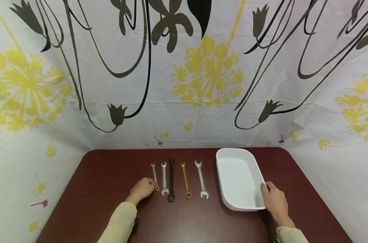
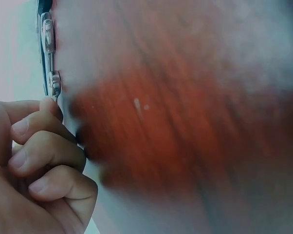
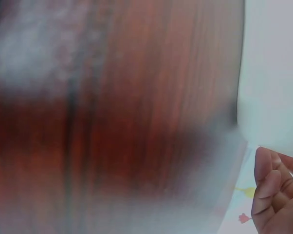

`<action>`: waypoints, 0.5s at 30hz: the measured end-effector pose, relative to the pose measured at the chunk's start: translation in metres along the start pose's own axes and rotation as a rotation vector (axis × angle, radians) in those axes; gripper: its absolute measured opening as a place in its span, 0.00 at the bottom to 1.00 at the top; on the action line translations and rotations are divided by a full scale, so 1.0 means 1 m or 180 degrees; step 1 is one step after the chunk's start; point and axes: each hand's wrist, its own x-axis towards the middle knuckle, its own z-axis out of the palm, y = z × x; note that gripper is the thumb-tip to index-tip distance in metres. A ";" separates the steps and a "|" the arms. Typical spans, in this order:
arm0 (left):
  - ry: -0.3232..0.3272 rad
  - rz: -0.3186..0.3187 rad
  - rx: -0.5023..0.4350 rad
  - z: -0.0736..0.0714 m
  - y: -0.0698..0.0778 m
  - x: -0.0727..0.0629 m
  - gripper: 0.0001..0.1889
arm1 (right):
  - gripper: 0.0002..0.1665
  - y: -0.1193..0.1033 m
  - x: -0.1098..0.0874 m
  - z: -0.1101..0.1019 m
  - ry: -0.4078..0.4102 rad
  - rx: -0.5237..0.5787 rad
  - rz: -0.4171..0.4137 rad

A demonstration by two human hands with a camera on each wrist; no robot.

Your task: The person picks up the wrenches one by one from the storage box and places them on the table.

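My left hand [image 1: 142, 189] is at the left end of a row of wrenches, fingers curled. Its thumb and index finger pinch the smallest silver combination wrench [image 1: 154, 172] near the lower ring end. The left wrist view shows this hand [image 2: 49, 156] close up, with metal wrench ends [image 2: 54, 80] just beyond the fingertips. On the other side, my right hand [image 1: 275, 200] grips the right rim of a white rectangular tub [image 1: 240, 182], thumb over the edge. The right wrist view has the curled fingers [image 3: 264, 165] beside the tub's pale wall [image 3: 273, 73].
Right of the small wrench lie a silver open-end wrench [image 1: 164, 179], a black wrench [image 1: 171, 180], a gold wrench [image 1: 185, 180] and a larger silver open-end wrench [image 1: 201, 180]. All rest on a dark red-brown table [image 1: 111, 179]. Patterned cloth [image 1: 159, 87] hangs around it.
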 end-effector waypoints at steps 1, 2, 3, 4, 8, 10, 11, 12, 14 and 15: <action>0.0004 0.0008 -0.0007 0.000 0.000 0.000 0.19 | 0.29 -0.001 0.000 0.000 -0.0007 -0.0009 0.0000; 0.0006 0.0022 -0.0028 0.000 0.000 0.000 0.19 | 0.29 -0.001 0.000 0.000 -0.0018 -0.0021 0.0002; 0.0009 0.0038 -0.0046 0.000 0.000 0.000 0.19 | 0.29 -0.001 0.001 0.000 -0.0024 -0.0036 0.0003; 0.0014 0.0054 -0.0072 -0.001 0.000 -0.001 0.19 | 0.29 -0.002 0.001 -0.001 -0.0034 -0.0054 -0.0002; 0.0071 0.0128 -0.0184 -0.006 0.004 -0.002 0.19 | 0.30 -0.003 0.002 -0.004 -0.0064 -0.0160 -0.0040; 0.0129 0.0193 -0.0227 -0.010 0.006 -0.004 0.19 | 0.29 -0.003 0.003 -0.006 -0.0101 -0.0237 -0.0079; 0.0148 0.0219 -0.0247 -0.012 0.007 -0.005 0.19 | 0.29 -0.003 0.003 -0.007 -0.0120 -0.0272 -0.0100; 0.0166 0.0245 -0.0262 -0.013 0.008 -0.006 0.19 | 0.29 -0.003 0.004 -0.007 -0.0140 -0.0309 -0.0124; 0.0202 0.0305 -0.0291 -0.017 0.011 -0.010 0.19 | 0.28 -0.002 0.005 -0.009 -0.0185 -0.0375 -0.0175; 0.0227 0.0342 -0.0295 -0.019 0.012 -0.011 0.19 | 0.28 -0.002 0.006 -0.010 -0.0211 -0.0402 -0.0195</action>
